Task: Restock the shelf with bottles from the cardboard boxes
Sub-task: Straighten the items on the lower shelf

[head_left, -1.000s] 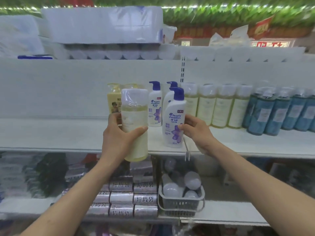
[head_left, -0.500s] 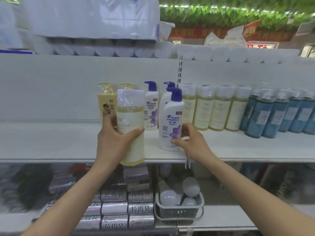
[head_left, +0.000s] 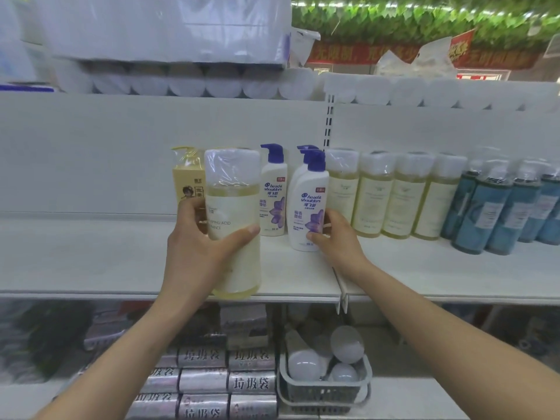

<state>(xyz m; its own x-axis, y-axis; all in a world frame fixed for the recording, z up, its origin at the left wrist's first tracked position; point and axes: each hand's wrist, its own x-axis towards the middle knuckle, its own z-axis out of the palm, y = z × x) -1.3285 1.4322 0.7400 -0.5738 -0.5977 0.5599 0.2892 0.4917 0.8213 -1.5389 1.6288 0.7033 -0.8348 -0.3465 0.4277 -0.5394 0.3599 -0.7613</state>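
Head view: the left hand [head_left: 197, 253] wraps the clear bottle [head_left: 233, 189] at the shelf's [head_left: 91, 253] front edge, perhaps unsupported, while the right hand [head_left: 339, 241] pinches the white bottle [head_left: 309, 207] mid-shelf, so a careless shove could topple neighbours.

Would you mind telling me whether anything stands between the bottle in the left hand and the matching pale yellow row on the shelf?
Yes: the white pump bottles stand between the held bottle and that row; the right hand grips the front pump bottle.
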